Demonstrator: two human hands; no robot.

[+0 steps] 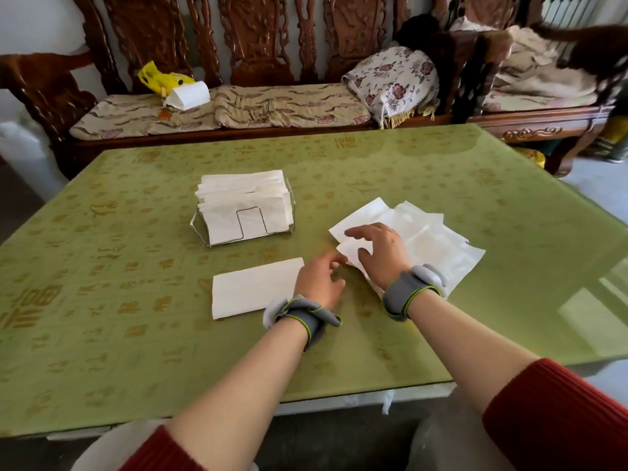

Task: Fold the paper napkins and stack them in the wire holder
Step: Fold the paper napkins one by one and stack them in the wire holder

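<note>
The person's right hand [380, 256] lies on the loose napkins [431, 243], a slack pile of unfolded sheets to the right of the wire holder [250, 209]; its fingers are spread and slightly bent, pressing the top sheets without gripping them. The left hand [317, 285] sits between that pile and a folded napkin [253, 294] lying flat on the green table [136, 334]. Its fingers are relaxed, the fingertips at the near corner of the pile and the thumb apart from them, so it appears to hold nothing. The holder stands near the middle of the table, well stocked with folded napkins [244, 188] standing on edge. The step in hand looks like separating one sheet from the pile for folding. To do it well, the right hand should hold the lower sheets down while the left lifts only the top corner, since thin paper tends to cling and come up in twos. The sheet should then be drawn onto bare table, squared before creasing, and folded edge to edge to match the finished one. That folded napkin has not yet gone into the holder, so it could go in first, or together with the next.
</note>
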